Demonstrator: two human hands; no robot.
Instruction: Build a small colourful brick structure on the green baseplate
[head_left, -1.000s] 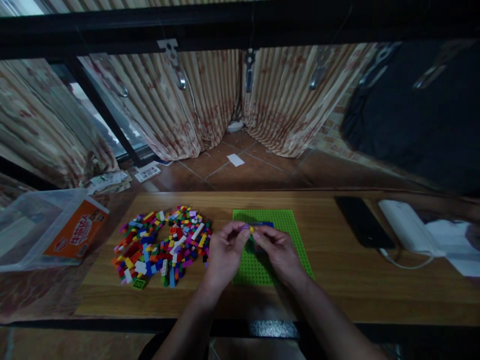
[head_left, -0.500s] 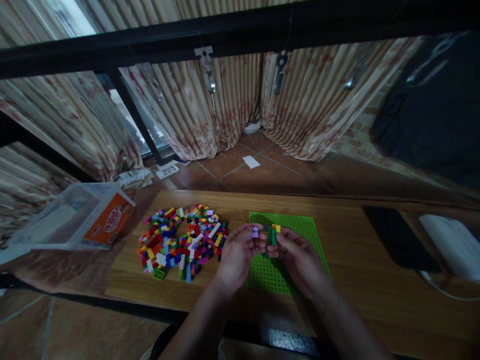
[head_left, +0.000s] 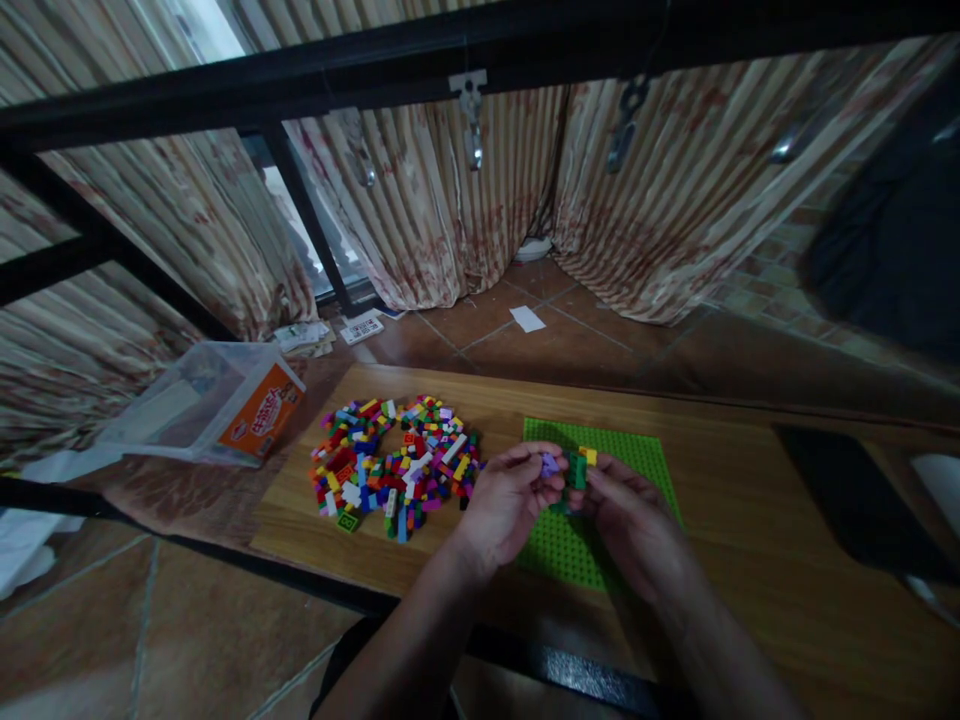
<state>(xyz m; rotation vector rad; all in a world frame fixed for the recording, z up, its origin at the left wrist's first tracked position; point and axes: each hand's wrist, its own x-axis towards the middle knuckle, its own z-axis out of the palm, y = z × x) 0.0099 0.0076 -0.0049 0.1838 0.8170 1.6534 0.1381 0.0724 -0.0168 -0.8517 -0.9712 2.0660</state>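
Observation:
My left hand (head_left: pixel 508 500) pinches a small purple brick (head_left: pixel 550 464) between thumb and fingers. Close beside it, my right hand (head_left: pixel 630 505) grips a green brick piece (head_left: pixel 577 470) with a yellow brick (head_left: pixel 589 456) at its top. The two hands are almost touching, held above a bright green studded baseplate (head_left: pixel 645 455). Fingers hide part of the bricks, so I cannot tell whether the purple one touches the green piece. Left of my hands, a pile of mixed coloured bricks (head_left: pixel 409 470) is spread on the wooden table (head_left: pixel 315 540).
A clear plastic box (head_left: pixel 187 400) with an orange label stands beyond the table's left end. On the right lie a black phone (head_left: pixel 862 495) and, partly cut off, a white device (head_left: pixel 941 485) with a cable. Patterned curtains (head_left: pixel 450 210) hang behind.
My view has swung left, so the scene shifts right. A second ago my fingertips met at a purple and yellow bit; now the purple brick and the green-and-yellow piece show in separate hands.

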